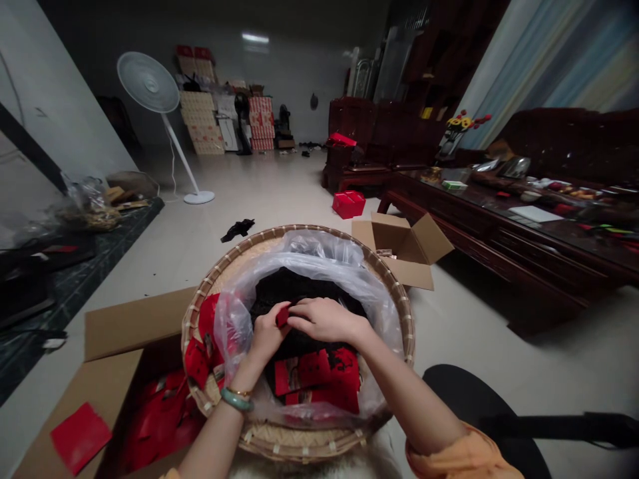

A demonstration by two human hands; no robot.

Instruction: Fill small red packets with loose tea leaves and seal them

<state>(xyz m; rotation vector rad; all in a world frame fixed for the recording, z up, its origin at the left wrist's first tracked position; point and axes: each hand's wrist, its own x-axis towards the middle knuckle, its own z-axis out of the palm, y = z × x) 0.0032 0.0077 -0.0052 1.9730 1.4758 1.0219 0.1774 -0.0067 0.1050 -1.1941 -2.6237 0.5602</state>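
Observation:
Above the round woven basket [410, 319], my left hand [267, 332] is closed around a small red packet [283, 317]. My right hand [324, 319] meets it from the other side, its fingers bent and pinched at the packet's edge; its fingertips are partly hidden. Beneath both hands lies a dark black mass [284, 283] inside a clear plastic bag [382, 303] that lines the basket. Several flat red packets with black print [319, 372] rest in the bag, nearest my right forearm. More red packets [210, 319] are tucked between bag and basket at the left.
A cardboard box [112, 382] holding red packets stands at the left, with a red square [80, 436] on its flap. Another open box [419, 273] sits behind the basket at right. Beyond are a dark wooden table [489, 246], a white fan [187, 159] and a black stool [479, 399].

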